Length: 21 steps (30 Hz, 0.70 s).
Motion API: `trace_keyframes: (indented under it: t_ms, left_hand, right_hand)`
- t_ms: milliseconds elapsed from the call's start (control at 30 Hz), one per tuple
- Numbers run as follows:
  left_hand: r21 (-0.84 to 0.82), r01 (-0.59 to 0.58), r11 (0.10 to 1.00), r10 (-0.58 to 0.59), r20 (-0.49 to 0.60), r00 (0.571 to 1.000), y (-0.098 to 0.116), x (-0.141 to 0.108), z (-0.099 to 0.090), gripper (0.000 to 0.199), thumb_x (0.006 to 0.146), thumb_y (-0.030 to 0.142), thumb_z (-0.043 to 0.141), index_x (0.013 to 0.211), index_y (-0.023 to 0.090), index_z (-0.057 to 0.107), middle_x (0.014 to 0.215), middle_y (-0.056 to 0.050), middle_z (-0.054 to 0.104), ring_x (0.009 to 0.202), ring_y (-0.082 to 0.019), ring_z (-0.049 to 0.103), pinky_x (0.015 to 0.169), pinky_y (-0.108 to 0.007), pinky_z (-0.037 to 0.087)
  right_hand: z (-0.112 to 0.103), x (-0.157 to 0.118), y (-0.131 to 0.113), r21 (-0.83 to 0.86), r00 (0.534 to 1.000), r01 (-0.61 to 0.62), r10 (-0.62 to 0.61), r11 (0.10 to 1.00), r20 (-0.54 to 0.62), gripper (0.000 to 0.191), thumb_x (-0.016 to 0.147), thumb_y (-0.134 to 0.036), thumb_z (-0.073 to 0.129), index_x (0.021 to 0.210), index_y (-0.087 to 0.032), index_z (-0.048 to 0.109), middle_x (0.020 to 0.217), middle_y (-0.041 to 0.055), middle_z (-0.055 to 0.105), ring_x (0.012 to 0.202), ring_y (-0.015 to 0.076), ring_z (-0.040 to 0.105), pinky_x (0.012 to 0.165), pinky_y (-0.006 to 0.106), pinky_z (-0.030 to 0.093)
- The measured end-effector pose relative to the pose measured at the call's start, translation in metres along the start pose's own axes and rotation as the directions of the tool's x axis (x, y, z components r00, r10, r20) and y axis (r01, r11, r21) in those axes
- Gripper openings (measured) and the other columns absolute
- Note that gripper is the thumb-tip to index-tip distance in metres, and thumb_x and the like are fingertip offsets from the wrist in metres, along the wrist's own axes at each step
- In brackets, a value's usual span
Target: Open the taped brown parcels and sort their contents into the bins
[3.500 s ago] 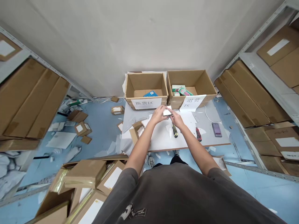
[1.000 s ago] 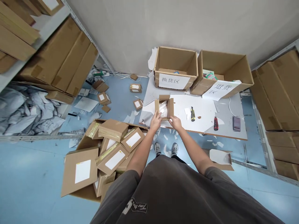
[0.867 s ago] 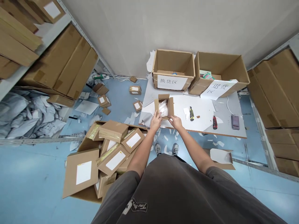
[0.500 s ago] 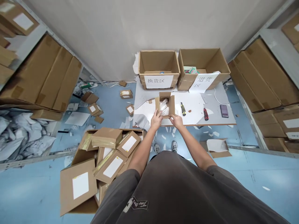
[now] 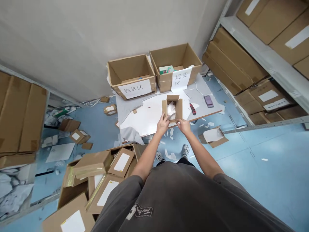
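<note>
- Open carton (image 5: 180,109): being held in closed grip by left hand (image 5: 162,125) and right hand (image 5: 183,126).
- Carton: being shifted nearer red utility knife (image 5: 192,109), yellow one being hidden.

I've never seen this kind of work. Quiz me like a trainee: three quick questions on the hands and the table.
1. True or false: the left hand and right hand both touch the small open brown cardboard box.
2. What lies between that box and the purple rectangular object?
A) a sneaker
B) a red-and-black tool
C) a yellow tape roll
3. Fill in: the left large open brown cardboard box bears a ____ paper sign.

Key: 1 true; 2 B; 3 white.
</note>
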State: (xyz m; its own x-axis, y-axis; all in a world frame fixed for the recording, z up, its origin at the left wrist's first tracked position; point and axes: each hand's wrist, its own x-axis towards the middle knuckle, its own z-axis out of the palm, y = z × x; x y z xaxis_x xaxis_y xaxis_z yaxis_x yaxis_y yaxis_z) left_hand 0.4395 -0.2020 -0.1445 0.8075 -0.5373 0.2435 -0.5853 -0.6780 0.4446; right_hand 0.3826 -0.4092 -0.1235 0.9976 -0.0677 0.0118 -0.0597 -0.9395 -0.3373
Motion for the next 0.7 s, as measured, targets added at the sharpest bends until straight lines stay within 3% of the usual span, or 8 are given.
trace_keyframes:
  t_ms: [200, 333, 433, 533, 700]
  left_hand:
    - [-0.055, -0.123, 0.991, 0.125, 0.047, 0.991, 0.078, 0.061, 0.067, 0.021, 0.105, 0.018, 0.061, 0.097, 0.022, 0.08, 0.152, -0.009, 0.069, 0.167, -0.033, 0.036, 0.127, -0.053, 0.055]
    - [-0.097, -0.234, 0.967, 0.242, 0.092, 0.966, 0.154, 0.111, 0.123, 0.016, 0.104, 0.018, 0.065, 0.101, 0.023, 0.081, 0.152, -0.009, 0.069, 0.166, -0.031, 0.038, 0.126, -0.051, 0.056]
    - [-0.131, -0.31, 0.942, 0.327, 0.145, 0.934, 0.218, 0.144, 0.166, 0.016, 0.103, 0.017, 0.067, 0.1, 0.023, 0.082, 0.152, -0.007, 0.069, 0.166, -0.031, 0.038, 0.124, -0.052, 0.057]
    - [-0.182, -0.403, 0.897, 0.437, 0.23, 0.869, 0.284, 0.166, 0.207, 0.015, 0.1, 0.017, 0.071, 0.1, 0.025, 0.083, 0.155, -0.008, 0.067, 0.166, -0.033, 0.038, 0.123, -0.054, 0.058]
    - [-0.289, -0.51, 0.81, 0.586, 0.378, 0.717, 0.378, 0.179, 0.268, 0.014, 0.096, 0.017, 0.075, 0.103, 0.024, 0.085, 0.159, -0.009, 0.064, 0.165, -0.034, 0.04, 0.124, -0.053, 0.054]
  right_hand:
    - [-0.037, -0.026, 0.103, -0.041, 0.988, -0.154, 0.153, 0.987, -0.034, 0.03, 0.101, -0.022, 0.065, 0.126, -0.021, 0.082, 0.116, 0.0122, 0.084, 0.102, 0.0271, 0.078, 0.087, 0.031, 0.056]
    - [-0.075, -0.052, 0.188, -0.045, 0.959, -0.274, 0.27, 0.961, -0.083, 0.031, 0.102, -0.023, 0.065, 0.128, -0.021, 0.082, 0.119, 0.014, 0.083, 0.103, 0.0273, 0.078, 0.087, 0.031, 0.056]
    - [-0.102, -0.082, 0.25, -0.055, 0.905, -0.422, 0.417, 0.905, -0.082, 0.034, 0.103, -0.024, 0.064, 0.132, -0.021, 0.081, 0.117, 0.0147, 0.083, 0.101, 0.0278, 0.077, 0.087, 0.032, 0.055]
    - [-0.122, -0.123, 0.304, -0.053, 0.821, -0.57, 0.566, 0.82, -0.074, 0.035, 0.105, -0.026, 0.063, 0.135, -0.023, 0.08, 0.121, 0.0141, 0.082, 0.105, 0.0279, 0.077, 0.089, 0.032, 0.056]
    - [-0.134, -0.191, 0.377, -0.001, 0.682, -0.731, 0.73, 0.683, -0.052, 0.034, 0.106, -0.026, 0.063, 0.136, -0.024, 0.078, 0.13, 0.0135, 0.08, 0.113, 0.027, 0.077, 0.095, 0.033, 0.058]
